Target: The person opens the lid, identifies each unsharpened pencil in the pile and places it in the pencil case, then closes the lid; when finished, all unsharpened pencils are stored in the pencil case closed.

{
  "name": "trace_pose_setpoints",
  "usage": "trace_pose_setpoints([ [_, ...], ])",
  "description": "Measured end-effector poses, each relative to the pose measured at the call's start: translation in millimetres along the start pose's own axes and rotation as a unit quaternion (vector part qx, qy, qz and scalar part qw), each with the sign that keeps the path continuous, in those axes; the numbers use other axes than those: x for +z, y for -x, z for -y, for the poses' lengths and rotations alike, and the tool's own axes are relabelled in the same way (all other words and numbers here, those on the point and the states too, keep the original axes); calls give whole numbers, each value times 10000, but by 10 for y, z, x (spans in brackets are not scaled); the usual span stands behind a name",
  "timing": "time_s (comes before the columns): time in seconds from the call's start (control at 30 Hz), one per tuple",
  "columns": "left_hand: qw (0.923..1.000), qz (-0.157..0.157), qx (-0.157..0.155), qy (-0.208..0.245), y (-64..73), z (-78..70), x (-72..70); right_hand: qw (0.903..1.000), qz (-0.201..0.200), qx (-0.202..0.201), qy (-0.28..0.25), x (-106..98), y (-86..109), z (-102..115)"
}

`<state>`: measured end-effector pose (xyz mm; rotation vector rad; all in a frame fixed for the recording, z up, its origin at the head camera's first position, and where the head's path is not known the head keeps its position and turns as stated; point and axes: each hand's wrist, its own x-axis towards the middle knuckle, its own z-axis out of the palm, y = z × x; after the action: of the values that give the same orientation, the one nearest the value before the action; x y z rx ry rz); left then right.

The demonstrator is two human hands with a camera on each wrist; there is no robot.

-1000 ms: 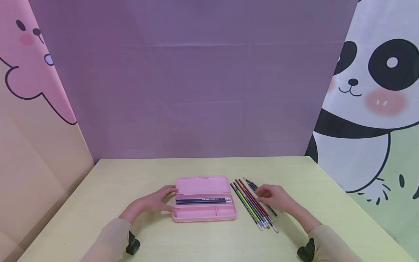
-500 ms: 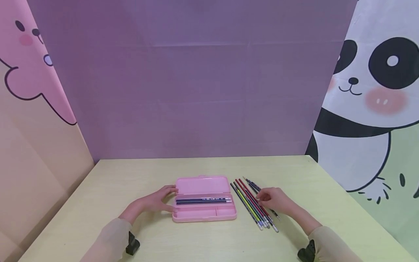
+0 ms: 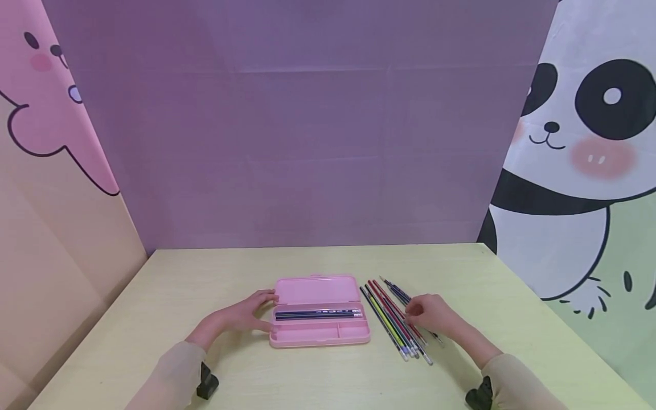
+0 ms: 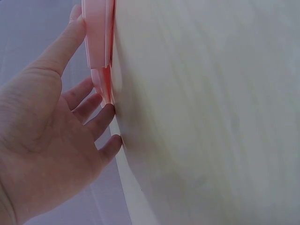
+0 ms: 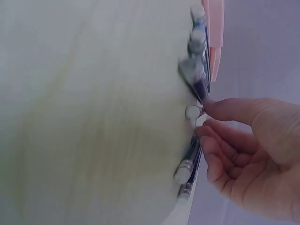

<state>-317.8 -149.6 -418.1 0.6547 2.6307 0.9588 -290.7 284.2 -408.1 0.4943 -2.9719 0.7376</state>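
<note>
An open pink pencil case (image 3: 320, 337) lies on the table, several dark blue pencils (image 3: 318, 314) in its rear compartment. My left hand (image 3: 251, 312) rests against its left end, thumb at the base and fingers by the lid. In the left wrist view these fingers (image 4: 101, 124) are loosely bent along the case's edge. To the right of the case, a bundle of pencils (image 3: 392, 324) in dark, yellow-green and red lies slantwise. My right hand (image 3: 430, 313) is over its right side. In the right wrist view a red pencil's white eraser end (image 5: 192, 112) shows between thumb and fingertips.
Beyond the right fingers lie more dark pencils (image 3: 394, 289), partly hidden by the hand. The pale wooden table (image 3: 230, 267) meets a purple backdrop (image 3: 318, 142) at the back. Printed cartoon panels stand on both sides.
My right hand has shifted slightly right and down. The red pencil's end has parted from the bundle, which has slid a little left; the rightmost dark pencils have moved right. The left hand stays put.
</note>
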Motion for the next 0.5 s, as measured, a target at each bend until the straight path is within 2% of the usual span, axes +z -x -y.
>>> trace_pose_setpoints([
  [0.17,10000,0,5,23,6,-6,-5,9990,-76,368,262,19,7,24],
  [0.5,10000,-1,29,-7,8,1,-3,9969,-449,493,428,-22,45,1],
])
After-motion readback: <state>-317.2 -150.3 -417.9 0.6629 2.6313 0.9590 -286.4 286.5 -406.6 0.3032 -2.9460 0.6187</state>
